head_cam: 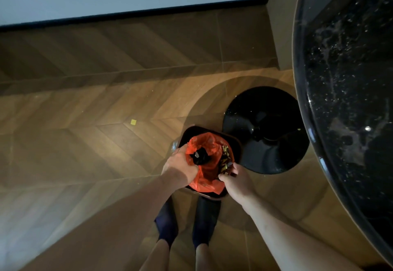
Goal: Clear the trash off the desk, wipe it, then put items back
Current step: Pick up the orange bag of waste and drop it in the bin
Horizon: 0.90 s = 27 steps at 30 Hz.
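A small dark trash bin (235, 141) stands on the wooden floor, lined with an orange plastic bag (209, 170). My left hand (179, 167) grips the bag's left edge at the bin's rim. My right hand (236, 180) pinches the bag's right edge, beside shiny wrappers (225, 158) lying inside. A crumpled black piece of trash (201, 156) sits in the bag near my left hand. The round black desk (350, 79) fills the right side, its glossy top speckled with pale crumbs and smears.
The desk's round black base (265, 130) stands on the floor just right of the bin. A small yellow scrap (133, 122) lies on the floor to the left. My feet in dark socks (187, 222) are below the bin. A wall runs along the top.
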### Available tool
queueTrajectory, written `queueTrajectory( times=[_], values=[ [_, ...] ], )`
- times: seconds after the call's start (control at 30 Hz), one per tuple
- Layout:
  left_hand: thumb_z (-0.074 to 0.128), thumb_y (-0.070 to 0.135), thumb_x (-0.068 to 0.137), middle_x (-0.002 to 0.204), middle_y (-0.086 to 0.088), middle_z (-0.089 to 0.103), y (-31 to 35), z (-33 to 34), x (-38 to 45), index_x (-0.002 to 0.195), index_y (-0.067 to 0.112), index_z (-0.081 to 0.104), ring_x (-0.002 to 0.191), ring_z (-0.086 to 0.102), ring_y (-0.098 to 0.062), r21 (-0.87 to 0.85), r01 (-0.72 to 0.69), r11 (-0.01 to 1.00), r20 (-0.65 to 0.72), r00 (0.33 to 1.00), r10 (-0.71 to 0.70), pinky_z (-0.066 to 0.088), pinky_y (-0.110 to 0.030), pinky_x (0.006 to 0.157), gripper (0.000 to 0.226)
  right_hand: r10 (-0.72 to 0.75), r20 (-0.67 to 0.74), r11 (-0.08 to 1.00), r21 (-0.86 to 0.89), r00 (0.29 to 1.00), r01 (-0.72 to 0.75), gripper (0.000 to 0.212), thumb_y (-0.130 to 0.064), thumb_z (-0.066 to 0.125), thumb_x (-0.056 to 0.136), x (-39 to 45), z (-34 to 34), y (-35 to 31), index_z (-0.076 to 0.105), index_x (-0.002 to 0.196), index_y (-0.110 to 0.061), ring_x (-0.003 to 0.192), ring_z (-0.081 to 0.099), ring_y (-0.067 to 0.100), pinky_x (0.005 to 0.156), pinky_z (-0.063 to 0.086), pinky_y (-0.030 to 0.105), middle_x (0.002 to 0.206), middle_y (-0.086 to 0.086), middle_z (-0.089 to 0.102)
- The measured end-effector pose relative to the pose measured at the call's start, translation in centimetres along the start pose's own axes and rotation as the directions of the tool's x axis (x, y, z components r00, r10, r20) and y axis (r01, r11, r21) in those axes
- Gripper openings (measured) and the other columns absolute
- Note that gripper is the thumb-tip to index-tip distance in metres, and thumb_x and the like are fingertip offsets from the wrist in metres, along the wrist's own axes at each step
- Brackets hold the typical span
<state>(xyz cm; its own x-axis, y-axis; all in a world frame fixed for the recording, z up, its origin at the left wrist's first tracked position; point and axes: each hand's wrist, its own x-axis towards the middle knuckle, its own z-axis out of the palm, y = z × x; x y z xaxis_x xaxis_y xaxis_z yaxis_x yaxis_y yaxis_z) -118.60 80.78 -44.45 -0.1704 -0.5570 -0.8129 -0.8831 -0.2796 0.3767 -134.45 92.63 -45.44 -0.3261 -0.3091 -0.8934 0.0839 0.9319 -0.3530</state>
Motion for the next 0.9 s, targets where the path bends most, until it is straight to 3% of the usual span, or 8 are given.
queueTrajectory(
  times=[0.1, 0.23, 0.4, 0.47, 0.57, 0.73, 0.9],
  values=[
    [0.066, 0.031, 0.079, 0.132, 0.003, 0.064, 0.1, 0.2, 0.0, 0.146, 0.043, 0.045, 0.122, 0.062, -0.027, 0.02, 0.021, 1.0, 0.015, 1.0, -0.021, 0.051, -0.037, 0.104, 0.071, 0.022, 0.034, 0.999, -0.026, 0.999, -0.021, 0.074, -0.021, 0.07, 0.095, 0.5, 0.2, -0.1, 0.034, 0.159, -0.016, 0.142, 0.048, 0.026, 0.114, 0.04, 0.038, 0.158, 0.006, 0.046],
    [0.066, 0.025, 0.089, 0.154, -0.007, 0.048, -0.7, 0.8, 0.1, 0.16, 0.027, 0.028, 0.14, 0.049, -0.03, 0.036, 0.076, 0.996, 0.044, 0.996, -0.078, 0.039, -0.035, 0.116, 0.081, 0.04, 0.087, 0.994, -0.107, 0.995, -0.031, 0.086, -0.025, 0.068, 0.095, -0.1, 0.2, -0.7, 0.018, 0.165, -0.018, 0.151, 0.035, 0.03, 0.119, 0.033, 0.041, 0.167, 0.008, 0.031],
    [0.064, 0.023, 0.09, 0.159, -0.009, 0.037, -2.1, -0.6, -4.4, 0.164, 0.022, 0.02, 0.145, 0.041, -0.031, 0.171, 0.073, 0.983, 0.077, 0.993, -0.087, 0.035, -0.04, 0.12, 0.087, -0.031, 0.107, 0.942, -0.33, 0.994, 0.065, 0.085, -0.027, 0.061, 0.098, -4.6, -0.3, -1.1, 0.012, 0.167, -0.028, 0.155, 0.026, 0.026, 0.123, 0.031, 0.039, 0.172, 0.0, 0.015],
    [0.065, 0.024, 0.088, 0.156, -0.007, 0.04, -2.0, -2.6, -7.7, 0.162, 0.021, 0.026, 0.142, 0.042, -0.032, 0.194, 0.049, 0.98, 0.058, 0.996, -0.061, 0.037, -0.042, 0.118, 0.083, -0.067, 0.152, 0.903, -0.412, 0.986, 0.125, 0.084, -0.034, 0.059, 0.1, -8.2, -1.0, -2.1, 0.009, 0.166, -0.031, 0.159, 0.016, 0.024, 0.126, 0.025, 0.039, 0.174, -0.004, 0.004],
    [0.063, 0.029, 0.089, 0.151, -0.01, 0.046, -1.2, -7.1, -14.8, 0.157, 0.019, 0.034, 0.136, 0.047, -0.035, 0.208, 0.061, 0.976, -0.004, 0.998, -0.061, 0.041, -0.043, 0.115, 0.074, -0.091, 0.21, 0.833, -0.519, 0.973, 0.19, 0.085, -0.04, 0.059, 0.099, -15.1, -3.2, -4.3, 0.009, 0.166, -0.032, 0.159, 0.014, 0.024, 0.126, 0.02, 0.038, 0.174, -0.003, 0.003],
    [0.065, 0.024, 0.088, 0.168, -0.007, 0.024, 0.6, -15.5, -28.9, 0.159, 0.02, 0.036, 0.152, 0.029, -0.033, 0.179, -0.025, 0.983, -0.101, 0.994, 0.044, 0.031, -0.042, 0.123, 0.077, -0.22, 0.266, 0.694, -0.633, 0.938, 0.342, 0.082, -0.042, 0.06, 0.1, -28.3, -6.4, -9.4, 0.012, 0.166, -0.034, 0.159, 0.013, 0.025, 0.127, 0.025, 0.042, 0.174, -0.007, 0.003],
    [0.065, 0.029, 0.092, 0.173, 0.006, 0.0, 0.6, -21.1, -41.0, 0.162, 0.03, 0.028, 0.158, 0.011, -0.027, 0.152, -0.091, 0.984, -0.244, 0.961, 0.127, 0.023, -0.045, 0.128, 0.079, -0.37, 0.394, 0.541, -0.645, 0.841, 0.54, 0.08, -0.047, 0.062, 0.099, -38.4, -6.2, -13.9, 0.016, 0.165, -0.039, 0.157, 0.017, 0.018, 0.125, 0.029, 0.043, 0.172, -0.017, 0.002]
  ],
)
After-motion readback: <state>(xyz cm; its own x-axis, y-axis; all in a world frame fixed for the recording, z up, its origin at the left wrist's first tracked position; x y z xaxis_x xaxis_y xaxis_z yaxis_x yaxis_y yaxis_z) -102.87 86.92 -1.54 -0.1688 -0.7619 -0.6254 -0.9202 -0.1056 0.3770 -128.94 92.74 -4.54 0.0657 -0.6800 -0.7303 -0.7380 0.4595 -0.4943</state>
